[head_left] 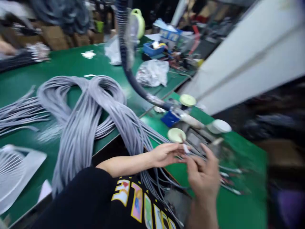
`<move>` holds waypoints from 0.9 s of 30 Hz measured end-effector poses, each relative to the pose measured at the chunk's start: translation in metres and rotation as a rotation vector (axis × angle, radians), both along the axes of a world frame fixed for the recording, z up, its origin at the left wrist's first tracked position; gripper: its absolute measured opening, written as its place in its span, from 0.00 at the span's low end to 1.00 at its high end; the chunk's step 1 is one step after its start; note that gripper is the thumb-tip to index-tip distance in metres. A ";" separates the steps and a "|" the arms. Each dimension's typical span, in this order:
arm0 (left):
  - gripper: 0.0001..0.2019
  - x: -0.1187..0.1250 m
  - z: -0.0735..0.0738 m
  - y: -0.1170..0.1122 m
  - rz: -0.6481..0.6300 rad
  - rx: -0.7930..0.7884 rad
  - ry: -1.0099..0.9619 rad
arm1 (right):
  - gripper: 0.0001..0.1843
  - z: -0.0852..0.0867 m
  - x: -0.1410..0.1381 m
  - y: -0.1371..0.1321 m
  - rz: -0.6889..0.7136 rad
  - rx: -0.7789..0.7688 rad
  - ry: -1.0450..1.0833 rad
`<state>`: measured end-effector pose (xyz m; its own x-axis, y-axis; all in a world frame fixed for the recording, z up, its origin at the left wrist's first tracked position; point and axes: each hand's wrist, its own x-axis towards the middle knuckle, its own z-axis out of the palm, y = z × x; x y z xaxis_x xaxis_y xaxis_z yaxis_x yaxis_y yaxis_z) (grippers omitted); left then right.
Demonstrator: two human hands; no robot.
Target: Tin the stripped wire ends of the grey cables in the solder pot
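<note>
My left hand [166, 155] reaches in from the left, its fingers pinched round a thin cable end with a small white piece [186, 148] on it. Close against it, my right hand [204, 176] has its thumb and a curled finger at the lower end of the white piece, while the forefinger is lifted away. Blur hides the exact contact there. Grey cables [78, 136] lie in a big looped bundle on the green table [21, 81], with strands running under my left forearm. More cable ends with white and red tips [230, 183] lie beyond my right hand.
A dark flexible hose [130, 76] hangs down to the bench, near a blue box [170, 118]. Pale round lids [176, 135] and a white cup [219, 126] stand behind my hands. Plastic bags [153, 72] and a blue tray [153, 49] sit farther back.
</note>
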<state>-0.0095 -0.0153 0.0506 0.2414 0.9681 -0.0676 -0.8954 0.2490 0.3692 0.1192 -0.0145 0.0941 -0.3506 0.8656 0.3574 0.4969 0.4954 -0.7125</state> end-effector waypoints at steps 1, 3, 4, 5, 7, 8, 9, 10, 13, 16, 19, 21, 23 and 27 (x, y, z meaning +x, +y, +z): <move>0.21 -0.003 0.005 -0.004 0.070 -0.007 0.051 | 0.30 0.001 -0.002 0.002 -0.009 -0.036 0.028; 0.24 -0.005 0.009 -0.006 0.126 -0.016 0.157 | 0.28 0.004 -0.002 0.005 0.007 -0.053 0.019; 0.24 -0.005 0.009 -0.006 0.143 -0.016 0.216 | 0.26 0.006 0.000 0.007 0.031 -0.051 -0.008; 0.24 -0.004 0.007 -0.006 0.154 -0.011 0.283 | 0.24 0.008 0.002 0.008 0.043 -0.023 -0.038; 0.22 -0.001 0.001 -0.006 0.171 0.023 0.439 | 0.19 0.014 0.008 0.010 0.036 0.075 -0.085; 0.21 0.001 -0.002 -0.007 0.174 0.056 0.520 | 0.17 0.018 0.010 0.011 0.022 0.137 -0.101; 0.20 0.002 -0.004 -0.008 0.174 0.093 0.592 | 0.15 0.021 0.011 0.012 0.008 0.199 -0.115; 0.20 0.003 -0.006 -0.009 0.172 0.130 0.651 | 0.14 0.025 0.011 0.013 0.004 0.252 -0.132; 0.20 0.004 -0.009 -0.011 0.178 0.199 0.791 | 0.11 0.029 0.006 0.016 0.009 0.350 -0.197; 0.20 0.005 -0.007 -0.008 0.215 0.279 0.958 | 0.10 0.024 -0.001 0.020 -0.036 0.371 -0.244; 0.17 0.005 -0.001 -0.006 0.240 0.416 1.077 | 0.11 0.019 -0.001 0.021 -0.097 0.340 -0.249; 0.14 0.008 0.001 -0.008 0.248 0.476 1.143 | 0.13 0.020 0.003 0.017 -0.121 0.284 -0.246; 0.10 0.010 -0.005 -0.009 0.250 0.490 1.264 | 0.12 0.024 0.012 0.012 -0.098 0.187 -0.255; 0.12 0.023 -0.033 0.007 0.270 0.529 1.349 | 0.07 0.032 0.042 0.008 -0.126 0.066 -0.192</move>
<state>0.0135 -0.0083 0.0176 0.0965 0.9555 0.2787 0.1956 -0.2928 0.9360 0.1609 -0.0067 0.1266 -0.3088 0.8836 0.3519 0.6810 0.4637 -0.5667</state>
